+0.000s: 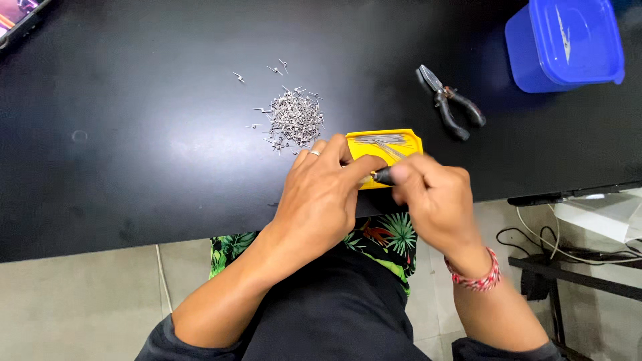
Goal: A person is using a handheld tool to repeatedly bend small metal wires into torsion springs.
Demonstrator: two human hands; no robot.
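Note:
My left hand [321, 194] and my right hand [435, 197] meet over the near edge of a black table [134, 147]. The right hand grips a small dark tool [382, 176] by its handle. The left hand's thumb and fingers pinch something tiny at the tool's tip; I cannot make out what. Just behind the hands lies a yellow tray [388, 144] holding thin metal wires. A heap of small bent metal pieces [293, 119] lies left of the tray, with a few strays beyond it.
Black-handled pliers [449, 101] lie to the right of the tray. A blue lidded plastic box [562, 43] stands at the far right corner. Cables and a rack [568, 261] sit on the floor at right.

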